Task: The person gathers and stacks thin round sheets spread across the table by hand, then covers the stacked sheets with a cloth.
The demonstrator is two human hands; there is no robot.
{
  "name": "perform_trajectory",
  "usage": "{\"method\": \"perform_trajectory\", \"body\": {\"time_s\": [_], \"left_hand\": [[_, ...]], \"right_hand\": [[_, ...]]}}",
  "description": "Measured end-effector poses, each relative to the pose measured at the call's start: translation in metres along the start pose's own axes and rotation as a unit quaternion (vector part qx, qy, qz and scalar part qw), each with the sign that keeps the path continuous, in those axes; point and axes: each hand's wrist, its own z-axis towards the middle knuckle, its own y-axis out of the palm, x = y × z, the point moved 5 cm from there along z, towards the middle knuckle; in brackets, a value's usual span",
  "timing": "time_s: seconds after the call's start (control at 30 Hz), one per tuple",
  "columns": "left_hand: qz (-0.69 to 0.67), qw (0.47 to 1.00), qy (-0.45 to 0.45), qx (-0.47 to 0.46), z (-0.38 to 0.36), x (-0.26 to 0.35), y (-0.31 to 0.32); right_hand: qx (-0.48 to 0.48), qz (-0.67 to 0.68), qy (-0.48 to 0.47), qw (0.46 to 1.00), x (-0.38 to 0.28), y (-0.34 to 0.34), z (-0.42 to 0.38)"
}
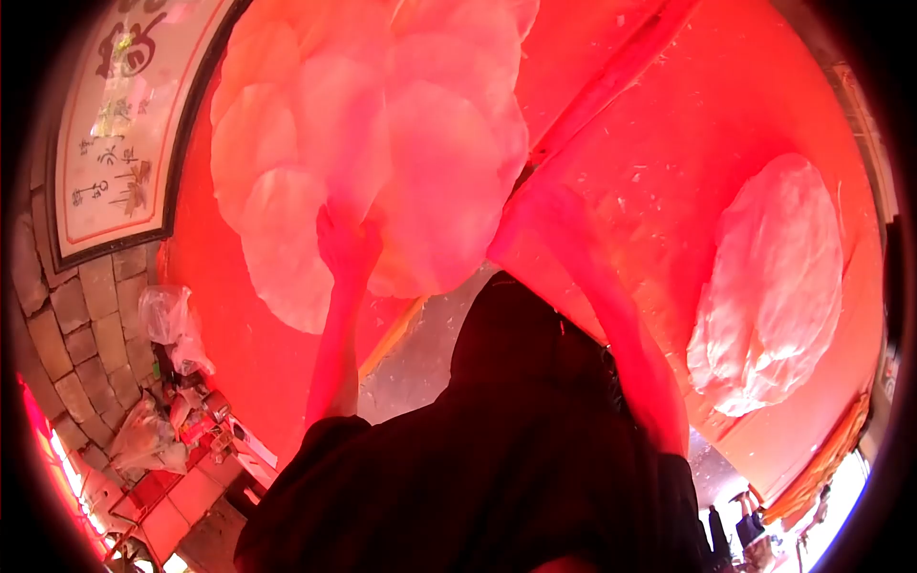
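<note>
Wide, thin pale sheets (435,143) with rounded, overlapping edges lie spread over a red surface (621,124) in front of me. My left hand (349,239) is over their near left part, its fingers curled in and closed at a sheet's edge. My right hand (535,215) is just beyond the sheets' near right edge, beside a gap in the red covering; its fingers are smeared and blend into the red. Strong red light washes over both bare forearms.
An oval pale pile (769,286) of similar material lies on the red surface at right. A framed panel with brush writing (119,124) stands at upper left by a stone-block wall (95,296). Plastic bags (153,435) and clutter sit at lower left.
</note>
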Motion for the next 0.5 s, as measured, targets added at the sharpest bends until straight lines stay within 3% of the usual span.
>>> {"method": "perform_trajectory", "body": {"time_s": [0.13, 0.3, 0.4, 0.5], "left_hand": [[-0.026, 1.0, -0.005, -0.008, 0.002, -0.003, -0.002], [0.024, 0.998, -0.018, -0.055, 0.008, -0.021, -0.004], [0.029, 0.992, -0.082, -0.087, 0.006, -0.051, -0.004], [0.009, 0.98, -0.157, -0.119, 0.004, -0.088, -0.022]], "right_hand": [[-0.035, 0.02, 0.042, 0.998, 0.038, 0.066, 0.054], [-0.008, -0.001, 0.096, 0.995, 0.052, 0.087, 0.075], [0.02, -0.005, 0.031, 0.999, 0.055, 0.096, 0.076], [0.018, 0.096, -0.043, 0.994, 0.102, 0.108, 0.083]]}}
